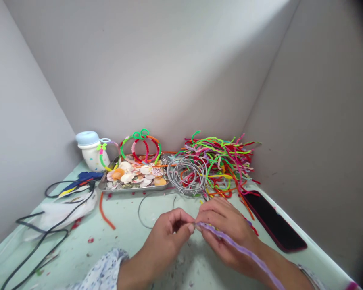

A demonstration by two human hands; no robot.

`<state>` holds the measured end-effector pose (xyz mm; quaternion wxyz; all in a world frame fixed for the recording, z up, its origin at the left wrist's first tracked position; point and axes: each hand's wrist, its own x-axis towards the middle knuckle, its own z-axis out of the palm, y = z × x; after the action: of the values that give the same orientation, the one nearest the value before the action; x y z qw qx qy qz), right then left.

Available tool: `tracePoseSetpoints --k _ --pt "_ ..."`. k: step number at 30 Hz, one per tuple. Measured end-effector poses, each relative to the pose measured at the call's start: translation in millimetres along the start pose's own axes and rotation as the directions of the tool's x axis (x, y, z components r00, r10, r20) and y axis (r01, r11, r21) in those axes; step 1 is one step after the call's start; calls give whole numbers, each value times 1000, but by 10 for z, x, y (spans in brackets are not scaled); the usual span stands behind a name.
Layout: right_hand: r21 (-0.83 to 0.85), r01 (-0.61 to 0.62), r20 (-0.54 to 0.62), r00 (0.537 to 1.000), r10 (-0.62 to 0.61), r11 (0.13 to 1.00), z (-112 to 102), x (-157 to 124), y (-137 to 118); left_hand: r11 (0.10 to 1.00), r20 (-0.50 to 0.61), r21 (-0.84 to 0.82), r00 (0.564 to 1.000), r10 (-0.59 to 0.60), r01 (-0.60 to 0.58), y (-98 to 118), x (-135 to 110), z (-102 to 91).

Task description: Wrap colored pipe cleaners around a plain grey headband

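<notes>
A fuzzy purple pipe cleaner (pixel 245 250) runs over my right hand (pixel 226 229) and off toward the bottom right. Closed fingers of that hand pinch it near its far end. My left hand (pixel 172 237) is closed too, thumb and forefinger meeting at the pipe cleaner's tip, right against the right fingertips. The fingertips hide the exact end. A thin grey wire (pixel 139 217) curves over the table and passes out of sight behind the left hand, so where it ends cannot be seen.
Behind my hands lie a coil of grey wire (pixel 187 177), heaped colourful pipe cleaners (pixel 226 157) and a metal tray (pixel 133 189) of seashells with pipe-cleaner rings (pixel 140 151). A white bottle (pixel 92 155), blue glue gun (pixel 87 176) and black cord (pixel 42 241) are left; a phone (pixel 274 221) is right.
</notes>
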<state>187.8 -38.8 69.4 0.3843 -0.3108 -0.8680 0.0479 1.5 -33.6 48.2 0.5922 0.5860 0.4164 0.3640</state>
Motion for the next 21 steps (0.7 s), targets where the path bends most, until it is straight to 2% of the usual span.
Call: tracePoseSetpoints --k 4,8,13,21 --pt "18 -20 1 1000 20 1000 -5 -12 -27 989 -15 131 998 65 -63 56 -50 13" --pt "43 -55 18 998 54 998 46 -20 -5 972 -40 226 996 80 -69 88 -67 16" --pt "86 -153 39 988 150 985 88 -44 3 975 -19 223 1000 23 -18 67 -44 3" --pt "111 -283 98 957 273 952 104 -71 28 962 -14 271 1000 3 0 60 -29 3"
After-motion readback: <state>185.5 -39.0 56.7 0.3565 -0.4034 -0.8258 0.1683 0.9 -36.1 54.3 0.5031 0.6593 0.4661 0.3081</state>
